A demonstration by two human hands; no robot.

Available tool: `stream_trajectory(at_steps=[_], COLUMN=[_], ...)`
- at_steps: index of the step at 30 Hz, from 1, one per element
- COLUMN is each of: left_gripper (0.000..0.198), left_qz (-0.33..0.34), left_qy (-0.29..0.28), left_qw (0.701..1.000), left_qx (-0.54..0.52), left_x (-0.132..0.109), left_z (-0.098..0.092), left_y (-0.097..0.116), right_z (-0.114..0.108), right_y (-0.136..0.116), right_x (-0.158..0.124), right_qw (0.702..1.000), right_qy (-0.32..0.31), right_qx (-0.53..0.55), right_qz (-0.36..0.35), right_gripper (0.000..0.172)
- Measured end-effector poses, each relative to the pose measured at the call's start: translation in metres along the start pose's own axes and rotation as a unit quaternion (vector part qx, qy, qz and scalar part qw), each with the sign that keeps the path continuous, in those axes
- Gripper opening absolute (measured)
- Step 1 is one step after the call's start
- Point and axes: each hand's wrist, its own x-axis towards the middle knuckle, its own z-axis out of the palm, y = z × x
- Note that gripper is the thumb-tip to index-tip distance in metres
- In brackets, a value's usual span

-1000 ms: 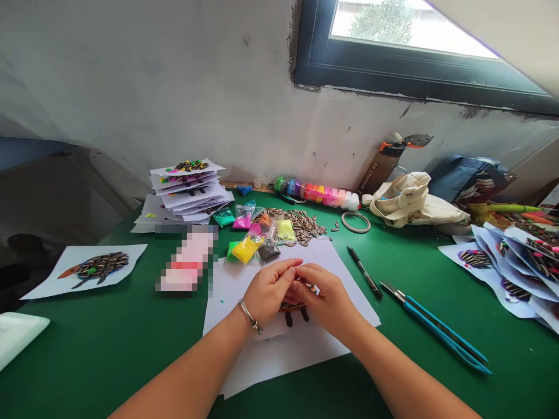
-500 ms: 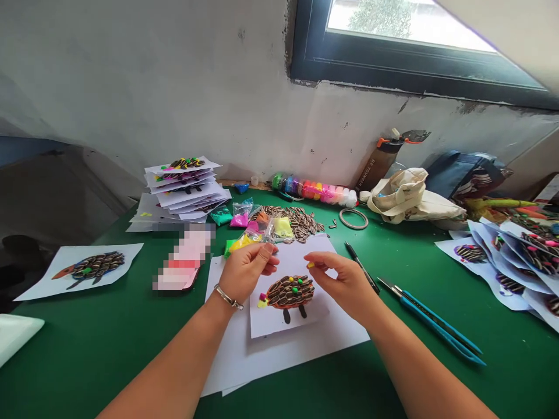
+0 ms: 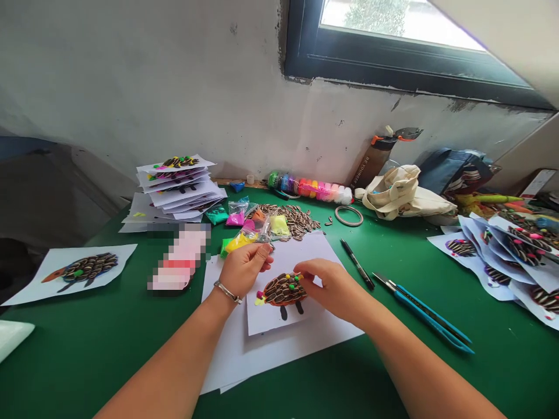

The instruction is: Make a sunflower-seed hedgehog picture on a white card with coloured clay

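Observation:
On a white sheet lies a hedgehog picture (image 3: 286,289), its body covered with striped sunflower seeds and small green and yellow clay dots, with a pink and yellow snout and two dark legs. My right hand (image 3: 329,285) is closed in a pinch at the upper right of the body, on a small bit of yellow clay (image 3: 301,277) by its fingertips. My left hand (image 3: 244,267) hovers by the sheet's upper left, thumb pressed against curled fingers; what it holds, if anything, I cannot make out. Behind it are bags of coloured clay (image 3: 240,239).
A seed pile (image 3: 301,221) lies behind the sheet. To the right are a black pen (image 3: 357,263), blue tweezers (image 3: 428,314) and a tape ring (image 3: 349,216). Stacked seed pictures (image 3: 174,189) stand at back left, more pictures (image 3: 493,256) at right. A bottle (image 3: 373,160) leans by the wall.
My right hand has moved down and left, bringing the yellow clay from above the picture to the hedgehog's upper right. My left hand stays nearly in place. The whole view has shifted slightly.

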Motion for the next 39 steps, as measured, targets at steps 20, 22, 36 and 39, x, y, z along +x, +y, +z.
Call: stream_trajectory(at_steps=[20, 22, 36, 39], left_gripper=[0.046, 0.044, 0.039, 0.038], left_qz=[0.002, 0.001, 0.013, 0.012], left_qy=[-0.010, -0.012, -0.015, -0.019], left_qw=[0.999, 0.999, 0.997, 0.997], left_qx=[0.035, 0.041, 0.068, 0.073], left_x=[0.002, 0.002, 0.001, 0.001], left_z=[0.006, 0.006, 0.006, 0.006], left_y=[-0.007, -0.007, -0.008, -0.007], right_z=[0.023, 0.024, 0.023, 0.026], right_y=[0.012, 0.011, 0.012, 0.015], right_x=[-0.020, -0.019, -0.020, -0.019], right_qw=[0.993, 0.992, 0.990, 0.990], right_qy=[0.037, 0.035, 0.049, 0.057], right_qx=[-0.106, -0.117, -0.130, -0.123], right_qz=[-0.038, -0.041, -0.030, -0.025], right_gripper=[0.017, 0.014, 0.015, 0.014])
